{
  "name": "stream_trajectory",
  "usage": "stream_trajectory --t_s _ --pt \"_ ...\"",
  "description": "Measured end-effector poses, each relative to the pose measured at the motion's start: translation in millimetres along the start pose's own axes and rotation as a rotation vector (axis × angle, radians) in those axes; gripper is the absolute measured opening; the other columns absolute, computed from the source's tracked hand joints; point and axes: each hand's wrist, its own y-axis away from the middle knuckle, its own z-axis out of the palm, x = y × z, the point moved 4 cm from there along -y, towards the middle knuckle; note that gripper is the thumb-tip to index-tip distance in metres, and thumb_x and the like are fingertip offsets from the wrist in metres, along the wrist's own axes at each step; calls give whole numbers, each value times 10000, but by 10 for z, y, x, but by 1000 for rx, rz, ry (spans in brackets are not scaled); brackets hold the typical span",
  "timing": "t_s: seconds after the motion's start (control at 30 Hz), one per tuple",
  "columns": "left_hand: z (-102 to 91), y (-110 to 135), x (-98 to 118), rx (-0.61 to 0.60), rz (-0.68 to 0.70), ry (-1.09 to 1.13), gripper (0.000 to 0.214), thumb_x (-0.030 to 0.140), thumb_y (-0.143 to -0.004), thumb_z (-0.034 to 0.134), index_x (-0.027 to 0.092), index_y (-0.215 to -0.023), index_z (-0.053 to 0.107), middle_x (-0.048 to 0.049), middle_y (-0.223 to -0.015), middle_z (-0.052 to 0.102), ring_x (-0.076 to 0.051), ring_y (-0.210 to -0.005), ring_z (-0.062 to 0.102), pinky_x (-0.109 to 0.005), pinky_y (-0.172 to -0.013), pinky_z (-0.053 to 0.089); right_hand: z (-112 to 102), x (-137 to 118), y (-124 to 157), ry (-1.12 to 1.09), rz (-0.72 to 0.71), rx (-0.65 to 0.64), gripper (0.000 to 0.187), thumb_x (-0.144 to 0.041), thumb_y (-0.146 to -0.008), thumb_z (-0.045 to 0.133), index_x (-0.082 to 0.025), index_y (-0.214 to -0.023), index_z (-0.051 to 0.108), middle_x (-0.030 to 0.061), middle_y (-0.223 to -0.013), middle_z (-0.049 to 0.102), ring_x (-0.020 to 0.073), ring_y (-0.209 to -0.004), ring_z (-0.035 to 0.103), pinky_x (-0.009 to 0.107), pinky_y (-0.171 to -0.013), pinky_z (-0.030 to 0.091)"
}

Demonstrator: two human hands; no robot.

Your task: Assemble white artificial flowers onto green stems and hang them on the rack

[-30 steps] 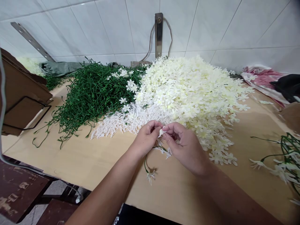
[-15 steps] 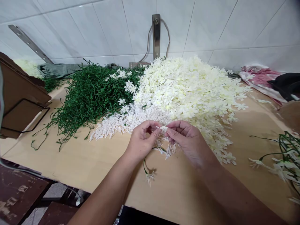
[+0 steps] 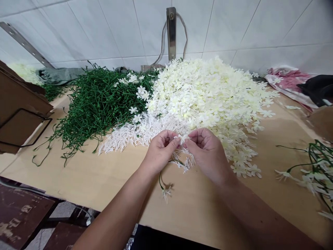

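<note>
Against a white tiled wall (image 3: 234,24) stands a pale wooden surface (image 3: 85,173), its near edge cutting across the bottom of the view. On the wall hang an upright metal bar (image 3: 171,33) with a looped cord and, far left, a slanted metal strip (image 3: 23,43). A big heap of cream blooms (image 3: 208,90) fills the far middle of the surface, a tangle of green stems (image 3: 99,100) lies to its left, and a spread of thin white pieces (image 3: 135,133) lies just in front of both. At the left edge sits a brown box (image 3: 18,107) with a black wire frame, and a grey-green cloth (image 3: 59,74) lies far behind it. Far right are a pink cloth (image 3: 288,83) and a black thing (image 3: 317,90); nearer on the right lie sprigs (image 3: 314,170) with blooms on green stalks. The left hand (image 3: 160,154) and right hand (image 3: 208,154) meet above the near middle of the surface, each grip narrow, thumb and forefinger pinched on one small flower (image 3: 182,139) held between them. A thin stalk (image 3: 161,178) curves down from under the left hand, and its white tip rests on the wood.
</note>
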Motion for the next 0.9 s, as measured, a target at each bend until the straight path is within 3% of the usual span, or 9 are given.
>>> stream_trajectory --t_s 0.2,0.4,0.6,0.77,0.9 --pt "17 1 -11 -16 22 -48 169 289 -684 620 150 -697 524 25 -580 547 -95 -561 510 -223 -558 398 1 -14 -9 90 16 4 155 -157 -647 570 -195 -755 464 -74 -528 466 94 -505 507 222 -461 368" --pt "15 10 0 -28 46 -73 130 260 -688 595 155 -700 518 14 -609 559 -104 -573 512 -239 -570 404 21 -2 -9 103 44 -35 148 -192 -672 579 -187 -776 474 -43 -581 513 121 -577 556 240 -508 394" --pt "-13 28 44 -29 134 -119 98 240 -702 584 161 -712 527 7 -639 558 -105 -604 512 -236 -588 405 20 -4 -22 48 -51 -178 254 -268 -713 582 -174 -939 515 -28 -647 535 115 -595 538 246 -527 407" --pt "4 56 102 -80 194 -138 74 221 -716 582 156 -743 560 -8 -656 589 -113 -626 535 -247 -622 424 -15 21 -31 69 -76 -290 134 -298 -737 583 -166 -747 561 -19 -619 555 110 -589 534 248 -554 416" --pt "-2 75 132 -68 267 -247 73 226 -738 571 167 -778 585 -13 -702 599 -115 -650 535 -247 -639 423 -66 -33 -4 200 -127 -178 161 -310 -733 593 -173 -668 539 -14 -587 538 113 -550 497 250 -513 387"
